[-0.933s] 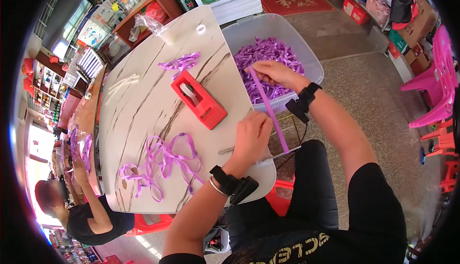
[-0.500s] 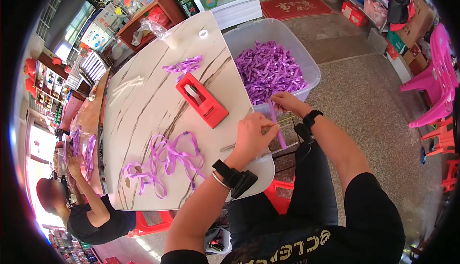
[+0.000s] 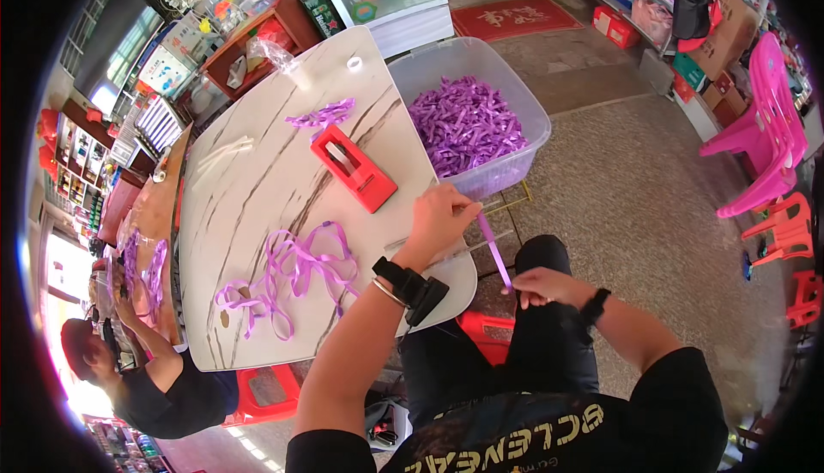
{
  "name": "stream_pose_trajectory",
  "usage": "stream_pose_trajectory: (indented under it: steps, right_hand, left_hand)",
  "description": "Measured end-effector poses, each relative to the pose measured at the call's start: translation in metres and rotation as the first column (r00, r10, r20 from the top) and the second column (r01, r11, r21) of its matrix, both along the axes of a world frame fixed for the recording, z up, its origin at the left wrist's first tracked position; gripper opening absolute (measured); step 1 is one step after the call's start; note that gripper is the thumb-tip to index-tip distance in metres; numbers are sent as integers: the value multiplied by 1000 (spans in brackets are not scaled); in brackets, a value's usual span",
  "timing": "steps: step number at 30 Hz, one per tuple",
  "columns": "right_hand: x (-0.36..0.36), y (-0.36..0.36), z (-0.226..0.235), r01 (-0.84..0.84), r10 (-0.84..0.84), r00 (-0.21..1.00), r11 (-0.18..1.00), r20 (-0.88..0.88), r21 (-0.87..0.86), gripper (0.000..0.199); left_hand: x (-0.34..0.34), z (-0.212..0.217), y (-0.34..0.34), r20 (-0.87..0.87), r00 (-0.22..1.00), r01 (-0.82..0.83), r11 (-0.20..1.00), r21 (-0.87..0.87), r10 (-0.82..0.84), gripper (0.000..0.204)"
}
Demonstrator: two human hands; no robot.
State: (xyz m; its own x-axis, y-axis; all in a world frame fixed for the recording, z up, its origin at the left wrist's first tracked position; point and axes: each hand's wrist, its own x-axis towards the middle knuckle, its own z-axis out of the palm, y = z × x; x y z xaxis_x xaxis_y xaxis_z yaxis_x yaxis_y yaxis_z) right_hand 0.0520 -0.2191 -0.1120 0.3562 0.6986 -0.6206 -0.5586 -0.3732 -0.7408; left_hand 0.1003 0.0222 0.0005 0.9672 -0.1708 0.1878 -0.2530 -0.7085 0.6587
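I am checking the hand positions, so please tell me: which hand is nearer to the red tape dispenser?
Left. The left hand is close to the red tape dispenser, at its right; the right hand is farther right, beyond the table.

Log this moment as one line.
left hand: at table edge | right hand: holding purple ribbon | red tape dispenser: on table | tub: purple strips inside

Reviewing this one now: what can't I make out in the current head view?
All in the head view:
- Left hand: its own fingers hide whether it pinches the purple strip.
- Strip's lower end: covered by the right hand's fingers.
- Bottom of the plastic tub: buried under the purple pile.
- Co-worker's hand: too small to tell its grip.
- Wearer's upper arms: hidden by black sleeves.
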Motion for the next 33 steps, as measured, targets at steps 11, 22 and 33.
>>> stream_pose_trajectory:
  steps: [11, 22, 33]
  right_hand:
    - [-64, -4, 163, 75, -83, 956, 996, 282, 37, 28]
    - [87, 68, 188, 113, -293, 811, 928, 507, 356, 28]
    - [138, 89, 102, 243, -285, 946, 939, 153, 244, 23]
  left_hand:
    - [-1, 0, 0, 20, 1000, -19, 1000, 6, 19, 19]
    - [-1, -3, -2, 4, 990, -134, 961, -243, 139, 18]
    - [1, -12, 9, -183, 978, -165, 897, -410, 96, 16]
